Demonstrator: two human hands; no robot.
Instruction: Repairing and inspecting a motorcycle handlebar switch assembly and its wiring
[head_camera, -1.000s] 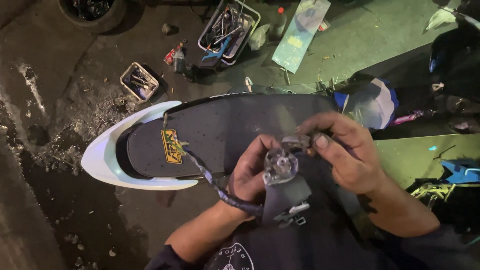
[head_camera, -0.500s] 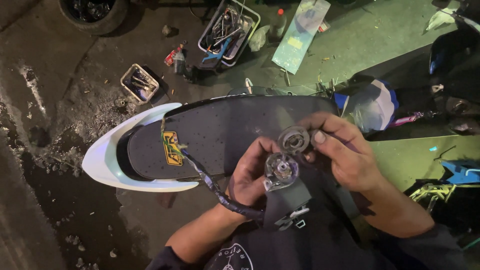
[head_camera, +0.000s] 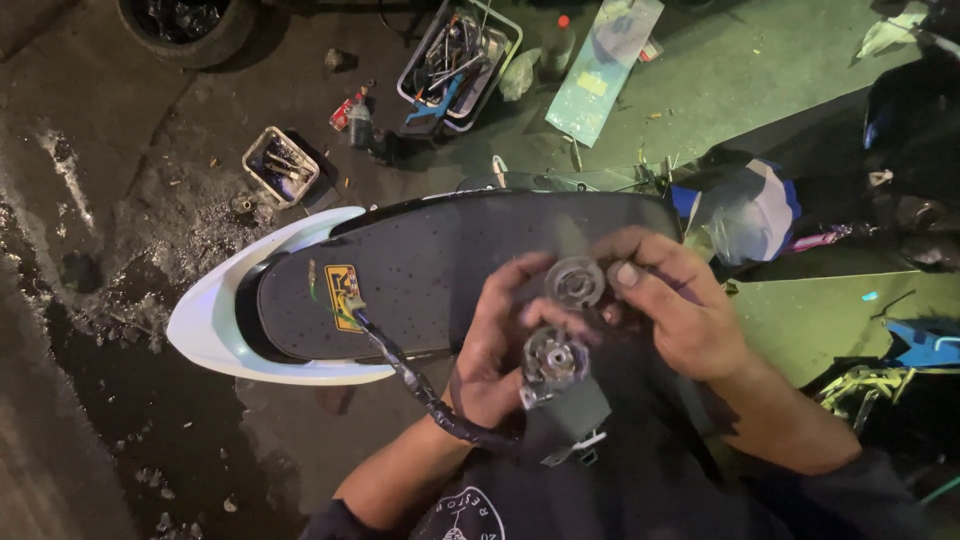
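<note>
My left hand (head_camera: 495, 345) grips a small metal lock-like mechanism (head_camera: 553, 362) with a round silver face and a dark boxy body. A black wrapped cable (head_camera: 415, 385) runs from it, past my left wrist, to a connector near a yellow label on the seat. My right hand (head_camera: 672, 305) holds a round silver disc part (head_camera: 574, 283) between thumb and fingers, just above the mechanism and apart from it. Both hands hover over the black seat (head_camera: 440, 270) of a scooter with a white tail panel (head_camera: 215, 325).
On the dark wet floor lie a grey crate of tools (head_camera: 458, 62), a small white basket of parts (head_camera: 280, 165), a tyre (head_camera: 185, 22), a pale green board (head_camera: 605, 68) and a plastic bag (head_camera: 750, 212). Green floor and dark machine parts lie at the right.
My right hand has lifted the round disc off the mechanism and drawn it up and away. My left hand has kept hold of the mechanism, almost still.
</note>
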